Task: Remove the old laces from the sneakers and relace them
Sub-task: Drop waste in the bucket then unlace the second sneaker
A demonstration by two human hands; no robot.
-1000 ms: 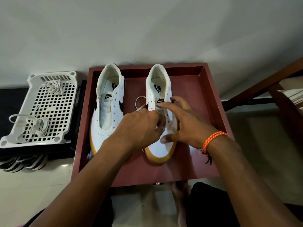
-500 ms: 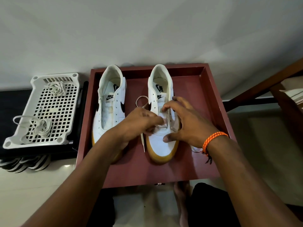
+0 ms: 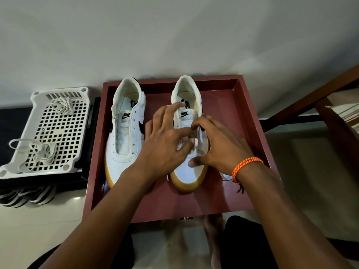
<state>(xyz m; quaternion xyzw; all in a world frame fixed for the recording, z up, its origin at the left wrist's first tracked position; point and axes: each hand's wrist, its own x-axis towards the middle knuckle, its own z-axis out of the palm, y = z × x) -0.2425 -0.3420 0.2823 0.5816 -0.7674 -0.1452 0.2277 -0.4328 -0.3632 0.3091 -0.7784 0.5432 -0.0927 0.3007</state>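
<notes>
— Where are the sneakers now?

— Both stand inside the red tray (image 3: 250, 121), heels toward the wall. The left sneaker (image 3: 126, 133) has no lace in it, its eyelets are bare. The right sneaker (image 3: 189, 167) is beside it, nearer to the right wall of the tray, and both hands are over it.

— What do the hands do?

— The left hand (image 3: 165, 144) lies across the middle of the right sneaker with fingers spread and mostly straight; one finger reaches up to the tongue label. The right hand (image 3: 215, 150) is on the other side of this shoe, its thumb rests on the toe part and its fingers curve over the eyelet area. If it really pinches the lace, I cannot tell, the fingers cover it. A small piece of white lace (image 3: 225, 176) shows on the tray floor, under the right wrist, which wears an orange bracelet (image 3: 245, 166).

— And outside of the tray?

— To the left of the tray is a white basket (image 3: 77, 105) with holes. Two loose lace bundles lie on it, one bundle (image 3: 62, 105) at the far end and one bundle (image 3: 38, 154) at the near end.
</notes>
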